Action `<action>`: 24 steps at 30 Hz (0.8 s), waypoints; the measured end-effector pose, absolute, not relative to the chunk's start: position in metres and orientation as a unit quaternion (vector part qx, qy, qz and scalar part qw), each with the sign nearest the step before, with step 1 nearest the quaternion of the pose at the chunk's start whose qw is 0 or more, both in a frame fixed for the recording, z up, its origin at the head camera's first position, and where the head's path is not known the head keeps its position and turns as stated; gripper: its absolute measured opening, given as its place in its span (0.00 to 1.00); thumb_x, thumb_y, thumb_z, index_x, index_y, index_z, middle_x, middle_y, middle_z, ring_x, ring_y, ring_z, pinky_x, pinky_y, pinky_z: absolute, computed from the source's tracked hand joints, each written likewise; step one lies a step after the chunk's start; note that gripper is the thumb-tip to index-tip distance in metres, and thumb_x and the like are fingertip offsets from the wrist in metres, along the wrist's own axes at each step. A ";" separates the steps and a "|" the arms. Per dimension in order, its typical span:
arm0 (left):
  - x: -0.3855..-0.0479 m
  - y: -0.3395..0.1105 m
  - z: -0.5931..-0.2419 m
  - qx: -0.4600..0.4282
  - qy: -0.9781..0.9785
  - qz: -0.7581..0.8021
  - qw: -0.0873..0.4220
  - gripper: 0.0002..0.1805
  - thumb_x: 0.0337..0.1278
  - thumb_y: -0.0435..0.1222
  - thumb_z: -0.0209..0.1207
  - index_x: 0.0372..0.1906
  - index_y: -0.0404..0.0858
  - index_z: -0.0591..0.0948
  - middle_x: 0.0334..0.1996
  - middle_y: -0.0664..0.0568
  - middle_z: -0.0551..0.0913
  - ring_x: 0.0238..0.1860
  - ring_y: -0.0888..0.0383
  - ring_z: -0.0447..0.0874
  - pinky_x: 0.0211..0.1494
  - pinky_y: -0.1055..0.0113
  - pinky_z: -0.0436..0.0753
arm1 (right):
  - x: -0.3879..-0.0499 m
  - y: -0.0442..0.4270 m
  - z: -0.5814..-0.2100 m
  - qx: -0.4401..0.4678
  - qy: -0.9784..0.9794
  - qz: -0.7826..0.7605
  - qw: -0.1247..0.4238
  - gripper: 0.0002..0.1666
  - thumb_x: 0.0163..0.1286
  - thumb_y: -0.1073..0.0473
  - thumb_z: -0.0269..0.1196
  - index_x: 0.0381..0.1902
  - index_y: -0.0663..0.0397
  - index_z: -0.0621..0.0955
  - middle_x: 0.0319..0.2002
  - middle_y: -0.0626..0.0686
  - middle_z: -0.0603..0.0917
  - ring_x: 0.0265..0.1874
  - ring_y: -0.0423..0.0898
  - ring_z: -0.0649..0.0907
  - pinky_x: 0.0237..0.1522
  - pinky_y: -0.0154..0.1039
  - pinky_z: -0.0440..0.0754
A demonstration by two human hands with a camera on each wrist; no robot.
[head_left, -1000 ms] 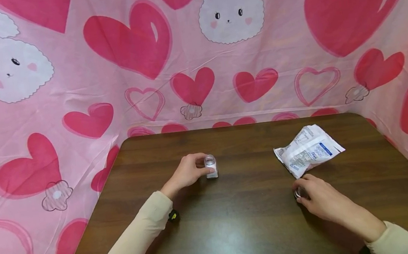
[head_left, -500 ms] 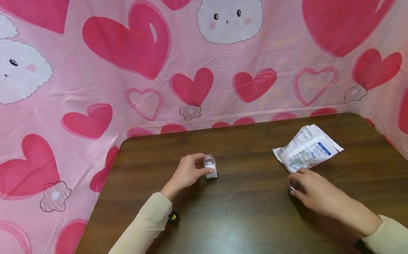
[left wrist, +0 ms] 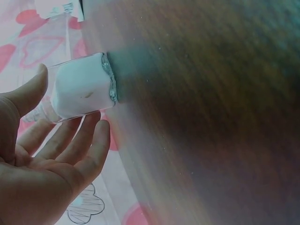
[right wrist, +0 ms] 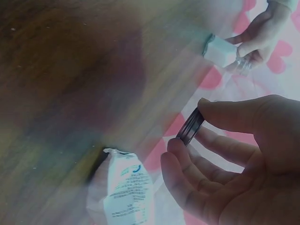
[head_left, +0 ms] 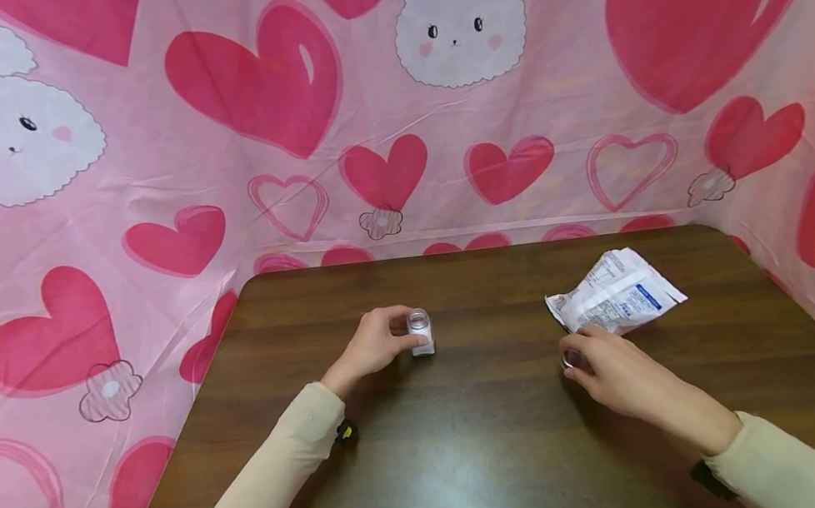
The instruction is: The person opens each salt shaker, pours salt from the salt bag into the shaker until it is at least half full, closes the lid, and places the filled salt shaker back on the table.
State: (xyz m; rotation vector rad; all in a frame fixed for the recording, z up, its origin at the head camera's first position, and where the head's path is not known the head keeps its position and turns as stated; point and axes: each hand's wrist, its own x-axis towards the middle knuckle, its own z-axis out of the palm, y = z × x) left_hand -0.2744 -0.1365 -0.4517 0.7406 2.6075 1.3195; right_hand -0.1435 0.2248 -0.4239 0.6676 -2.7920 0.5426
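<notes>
A small square glass jar (head_left: 421, 334) with white powder inside stands upright and uncapped on the wooden table. My left hand (head_left: 376, 343) holds it from the left, the thumb on one side and fingers on the other. In the left wrist view the jar (left wrist: 84, 86) is filled most of the way with white contents. My right hand (head_left: 617, 371) pinches a small dark, ridged screw lid (right wrist: 191, 126) between thumb and fingertips, above the table. Just behind that hand lies a white printed bag (head_left: 619, 290).
The brown wooden table (head_left: 430, 452) has rounded far corners. Pink cloth (head_left: 390, 105) with hearts and rabbits hangs behind it and along both sides.
My right hand has moved left and slightly away from me with the lid, now overlapping the bag's lower edge. The left hand and jar have stayed in place.
</notes>
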 end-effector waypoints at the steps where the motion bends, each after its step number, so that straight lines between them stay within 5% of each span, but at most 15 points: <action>1: -0.274 -0.136 -0.452 0.246 0.863 0.436 0.062 0.23 0.59 0.36 0.76 0.58 0.35 0.86 0.49 0.48 0.89 0.51 0.53 0.88 0.59 0.54 0.83 | -0.144 0.224 -0.423 0.229 -0.950 0.184 0.111 0.16 0.57 0.68 0.79 0.42 0.61 0.85 0.35 0.49 0.80 0.33 0.45 0.78 0.35 0.47 0.79; 24: -0.274 -0.136 -0.451 0.245 0.864 0.435 0.062 0.21 0.59 0.35 0.76 0.56 0.35 0.86 0.47 0.49 0.89 0.50 0.54 0.87 0.58 0.54 0.83 | -0.169 0.198 -0.396 0.256 -0.942 0.183 0.114 0.15 0.61 0.67 0.77 0.44 0.62 0.86 0.38 0.54 0.82 0.37 0.50 0.82 0.41 0.52 0.83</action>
